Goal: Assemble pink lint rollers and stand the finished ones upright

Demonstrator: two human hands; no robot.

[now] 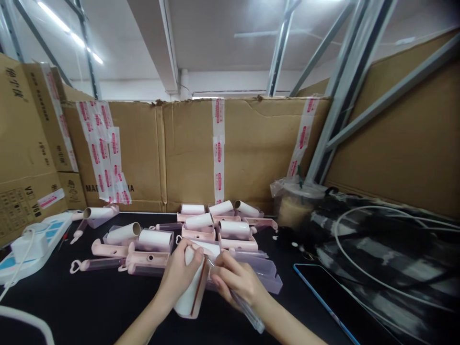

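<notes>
**Roll in hand, pile waiting right behind it**

We've got our left hand wrapped around a white lint roll, held just above the black table at the near edge. Our right hand pinches a clear pen-like tool, its tip against the roll's side.

What could bite us, we reckon: the tip skids on the smooth wrap and scores the sheet, or the roll twists out of a loose grip and knocks into the pile right behind.

Counting: about ten white rolls on pink holders, some overlapping so it's rough. One iced drink cup, one power strip, one dark tablet.
</notes>
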